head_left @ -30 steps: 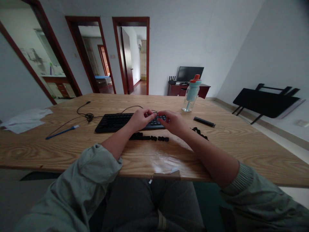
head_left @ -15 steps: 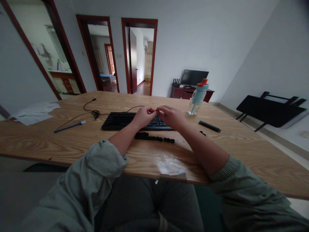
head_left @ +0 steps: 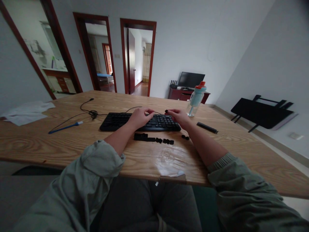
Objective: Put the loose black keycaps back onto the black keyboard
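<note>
Apart now, my right hand (head_left: 180, 116) has drawn off to the right from my left hand (head_left: 140, 118), where half a second ago our fingertips met above the keyboard (head_left: 166, 123). Between right thumb and fingers I pinch a small black keycap (head_left: 166, 111), held up near the keyboard's back edge; which way its top faces is too small to tell. My left thumb and forefinger curve into a narrow ring over the keyboard, tips close together, and I cannot tell whether anything sits between them.

The keyboard lies flat on the wooden table (head_left: 108, 148) in front of me, its long axis running left to right, roughly along the near table edge, number pad at the right end, smooth front rim towards me. It is black all over, low and slim, with close rows of dark keys. On the table before it, a broken line of loose black keys (head_left: 145, 137) runs the same way, with a small cluster (head_left: 185, 137) beside my right forearm.
</note>
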`<state>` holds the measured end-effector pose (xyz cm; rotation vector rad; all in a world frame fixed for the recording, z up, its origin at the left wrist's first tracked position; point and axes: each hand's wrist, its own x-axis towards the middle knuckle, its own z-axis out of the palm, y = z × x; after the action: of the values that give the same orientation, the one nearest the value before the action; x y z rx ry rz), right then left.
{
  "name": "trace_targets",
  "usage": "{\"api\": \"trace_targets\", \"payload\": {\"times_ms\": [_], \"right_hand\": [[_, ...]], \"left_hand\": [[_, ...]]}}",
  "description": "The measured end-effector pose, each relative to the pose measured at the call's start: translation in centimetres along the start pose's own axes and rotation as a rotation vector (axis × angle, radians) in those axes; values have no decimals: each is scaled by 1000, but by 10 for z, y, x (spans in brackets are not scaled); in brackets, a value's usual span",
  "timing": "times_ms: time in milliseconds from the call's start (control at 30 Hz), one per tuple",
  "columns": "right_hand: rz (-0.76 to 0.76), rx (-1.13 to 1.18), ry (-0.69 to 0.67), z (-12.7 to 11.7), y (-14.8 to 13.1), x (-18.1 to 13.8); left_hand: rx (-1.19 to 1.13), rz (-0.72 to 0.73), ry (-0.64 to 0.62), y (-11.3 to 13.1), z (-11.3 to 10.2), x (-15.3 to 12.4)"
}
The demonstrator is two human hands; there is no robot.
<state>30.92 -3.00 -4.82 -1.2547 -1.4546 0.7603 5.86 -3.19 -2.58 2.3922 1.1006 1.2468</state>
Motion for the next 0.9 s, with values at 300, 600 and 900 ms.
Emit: {"api": "trace_targets", "payload": {"times_ms": [300, 600, 900], "right_hand": [[25, 232, -145, 45, -32, -27], [21, 250, -168, 46, -31, -30], [-68, 220, -104, 49, -40, -36]], "left_hand": [[93, 161, 14, 11, 3, -7], [87, 168, 42, 9, 4, -7], [-93, 88, 67, 6, 9, -6]]}}
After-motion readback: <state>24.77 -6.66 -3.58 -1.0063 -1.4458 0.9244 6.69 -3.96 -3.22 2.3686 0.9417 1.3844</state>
